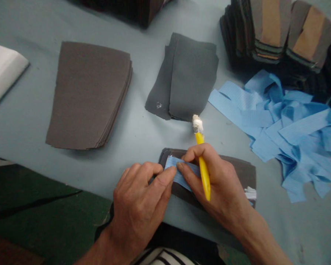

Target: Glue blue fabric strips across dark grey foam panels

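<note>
A blue fabric strip lies on a small stack of dark brown pieces near the table's front edge. My left hand has its fingers curled, with the index fingertip pressing on the strip's left end. Closed around a yellow brush is my right hand, whose thumb and index tips also touch the strip. White paste coats the brush's tip, which points away from me. A white smear marks the right end of the brown stack.
Brown panels are stacked at left and dark grey panels behind the brush. Blue strips lie heaped at right, below bundled pieces. A white object is at far left. The table edge runs in front.
</note>
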Motion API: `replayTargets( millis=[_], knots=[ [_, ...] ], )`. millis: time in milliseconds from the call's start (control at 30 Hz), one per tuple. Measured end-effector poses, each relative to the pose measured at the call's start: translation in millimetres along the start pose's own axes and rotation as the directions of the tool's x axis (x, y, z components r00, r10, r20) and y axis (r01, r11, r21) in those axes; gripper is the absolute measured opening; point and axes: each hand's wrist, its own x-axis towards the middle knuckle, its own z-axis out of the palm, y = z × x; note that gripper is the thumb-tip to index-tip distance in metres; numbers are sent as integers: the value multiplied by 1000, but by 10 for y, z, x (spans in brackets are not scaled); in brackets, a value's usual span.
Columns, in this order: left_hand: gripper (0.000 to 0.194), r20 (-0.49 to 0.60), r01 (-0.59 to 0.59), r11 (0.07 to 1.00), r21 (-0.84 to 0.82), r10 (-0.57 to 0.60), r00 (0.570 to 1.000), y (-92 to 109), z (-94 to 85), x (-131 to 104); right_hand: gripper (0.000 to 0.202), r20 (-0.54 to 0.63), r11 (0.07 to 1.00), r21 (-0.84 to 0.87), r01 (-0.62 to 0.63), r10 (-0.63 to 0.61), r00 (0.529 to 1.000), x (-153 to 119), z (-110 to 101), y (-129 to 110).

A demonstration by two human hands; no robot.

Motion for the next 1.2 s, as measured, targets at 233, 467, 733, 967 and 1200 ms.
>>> replayTargets(
  millis=[233, 467, 733, 967, 1200],
  knots=[
    [18, 11, -1, 1000, -1, 1, 1000, 1, -17, -10, 12, -7, 1000, -15, -22, 22, 1000, -3, 5, 3],
    [13, 17, 8, 1000, 21, -8, 1000, 3, -8, 3, 13, -12, 1000, -15, -22, 22, 1000, 24, -11, -27],
    [13, 7, 11, 999, 36, -11, 1000, 16, -13, 23, 13, -14, 999, -36, -15, 14, 1000, 34, -6, -60],
    [12, 27, 20, 999, 27, -21, 999, 19, -11, 16, 14, -26, 999, -53, 3, -4, 1000, 30, 5, -51],
    [19, 6, 18, 1000, 15, -18, 1000, -1, 4, 17, 12, -19, 998, -64, 6, -7, 1000, 25, 8, -50]
  ],
)
